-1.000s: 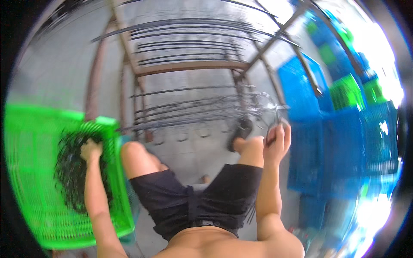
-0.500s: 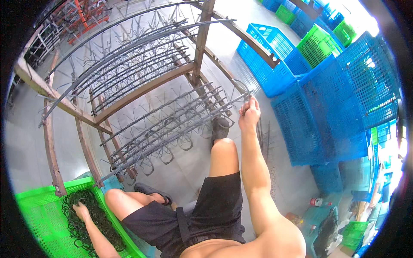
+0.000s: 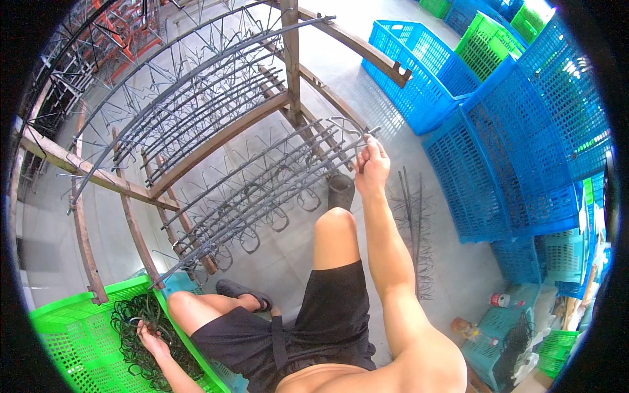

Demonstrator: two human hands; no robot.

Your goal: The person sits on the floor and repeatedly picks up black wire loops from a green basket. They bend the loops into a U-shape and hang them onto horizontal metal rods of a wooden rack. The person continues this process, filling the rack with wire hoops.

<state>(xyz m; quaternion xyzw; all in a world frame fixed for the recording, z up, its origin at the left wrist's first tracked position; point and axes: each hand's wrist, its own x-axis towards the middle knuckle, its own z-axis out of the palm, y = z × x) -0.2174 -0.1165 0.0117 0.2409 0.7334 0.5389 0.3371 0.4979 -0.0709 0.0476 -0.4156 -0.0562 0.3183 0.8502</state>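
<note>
My right hand (image 3: 372, 167) is raised at the right end of a long hooked metal rod (image 3: 262, 208). Its fingers are closed in a pinch at a thin dark curved loop (image 3: 347, 123), close against the rod's tip. Several similar dark loops (image 3: 278, 221) hang lower along the rods. At the lower left, my left hand (image 3: 152, 338) is over a tangled pile of black curved loops (image 3: 141, 306) inside a green plastic crate (image 3: 69, 340). Its fingers are curled around something dark that looks like one of these loops.
A brown metal rack (image 3: 223, 141) carries rows of hooked rods before me. Blue crates (image 3: 504, 157) stand on the right, a green crate (image 3: 488, 42) among them. Loose hooked rods (image 3: 416, 242) lie on the floor by my right arm. Bottles (image 3: 465, 327) lie lower right.
My left hand has lifted slightly and turned, its fingers curling upward. My right hand has shifted a little left along the rod's end. The whole view has swung slightly.
</note>
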